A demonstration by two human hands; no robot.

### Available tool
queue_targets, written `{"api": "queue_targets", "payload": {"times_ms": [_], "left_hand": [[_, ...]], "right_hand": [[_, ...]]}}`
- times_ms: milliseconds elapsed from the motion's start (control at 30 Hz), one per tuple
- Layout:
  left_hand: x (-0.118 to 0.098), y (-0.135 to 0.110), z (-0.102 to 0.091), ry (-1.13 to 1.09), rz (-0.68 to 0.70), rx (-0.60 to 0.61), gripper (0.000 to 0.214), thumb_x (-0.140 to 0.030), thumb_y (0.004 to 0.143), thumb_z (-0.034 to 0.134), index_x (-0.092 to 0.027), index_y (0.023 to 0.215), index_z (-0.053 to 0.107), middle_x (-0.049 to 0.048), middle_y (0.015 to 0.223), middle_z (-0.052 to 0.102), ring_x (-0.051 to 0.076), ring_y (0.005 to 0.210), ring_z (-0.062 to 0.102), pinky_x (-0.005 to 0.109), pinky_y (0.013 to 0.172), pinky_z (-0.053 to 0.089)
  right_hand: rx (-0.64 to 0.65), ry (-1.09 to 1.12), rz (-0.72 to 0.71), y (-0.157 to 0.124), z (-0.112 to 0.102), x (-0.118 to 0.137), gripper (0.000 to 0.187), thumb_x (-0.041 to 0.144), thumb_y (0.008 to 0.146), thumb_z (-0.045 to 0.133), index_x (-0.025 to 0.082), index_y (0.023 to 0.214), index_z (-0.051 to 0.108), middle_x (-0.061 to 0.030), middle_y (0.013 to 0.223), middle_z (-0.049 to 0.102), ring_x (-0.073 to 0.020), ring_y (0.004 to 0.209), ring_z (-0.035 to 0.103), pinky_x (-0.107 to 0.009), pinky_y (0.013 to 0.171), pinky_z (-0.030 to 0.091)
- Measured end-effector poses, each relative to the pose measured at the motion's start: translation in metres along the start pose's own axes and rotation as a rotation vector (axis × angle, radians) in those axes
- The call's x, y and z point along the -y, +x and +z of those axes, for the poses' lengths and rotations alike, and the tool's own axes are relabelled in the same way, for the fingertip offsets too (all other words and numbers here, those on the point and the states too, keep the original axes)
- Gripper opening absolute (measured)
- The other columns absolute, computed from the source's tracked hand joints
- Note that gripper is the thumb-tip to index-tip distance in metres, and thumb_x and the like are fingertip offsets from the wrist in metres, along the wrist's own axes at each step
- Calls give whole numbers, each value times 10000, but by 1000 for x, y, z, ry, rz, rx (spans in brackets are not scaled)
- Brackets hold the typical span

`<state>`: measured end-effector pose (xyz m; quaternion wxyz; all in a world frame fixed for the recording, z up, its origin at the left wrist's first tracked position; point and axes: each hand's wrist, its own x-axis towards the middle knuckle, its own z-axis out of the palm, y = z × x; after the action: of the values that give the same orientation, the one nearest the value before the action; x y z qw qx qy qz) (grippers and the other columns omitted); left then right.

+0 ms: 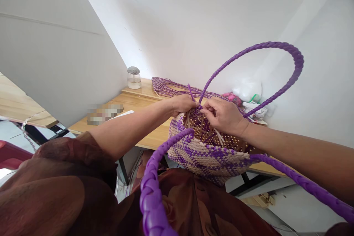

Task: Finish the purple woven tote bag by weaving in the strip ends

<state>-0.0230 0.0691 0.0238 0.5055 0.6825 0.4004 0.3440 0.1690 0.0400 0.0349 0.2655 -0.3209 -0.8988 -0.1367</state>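
A pale wall [207,25] rises behind the wooden desk [149,136] we look down on. At the desk's near edge, close against the wearer's body, we find a purple-and-beige woven basket [201,156], its mouth facing up; we cannot tell whether it rests on the wood. Our left hand [183,105] grasps the basket's rim at the foot of the far handle [279,45], a purple braided loop standing tall. Our right hand [222,116] has its fingertips pinched together just beside, though we cannot tell what lies between them. A loose purple strip [190,90] sticks up near the left fingers. Toward us curves the near handle [151,195], also purple. Farther off, we see purple strands [177,87] spread across the desk, a lidded clear jar [134,82] to their left, and a whitish plastic bag [247,88] by the wall on the right.
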Motion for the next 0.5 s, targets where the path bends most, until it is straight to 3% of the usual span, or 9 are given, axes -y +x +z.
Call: {"api": "queue_targets", "payload": {"times_ms": [500], "left_hand": [[6, 3, 0, 4, 0, 17, 163, -224, 873, 575, -112, 834, 687, 61, 783, 693, 126, 633, 580, 268, 640, 472]], "right_hand": [[56, -38, 128, 5, 0, 0, 121, 228, 840, 599, 183, 755, 526, -25, 726, 579, -167, 683, 496, -286, 635, 334]]}}
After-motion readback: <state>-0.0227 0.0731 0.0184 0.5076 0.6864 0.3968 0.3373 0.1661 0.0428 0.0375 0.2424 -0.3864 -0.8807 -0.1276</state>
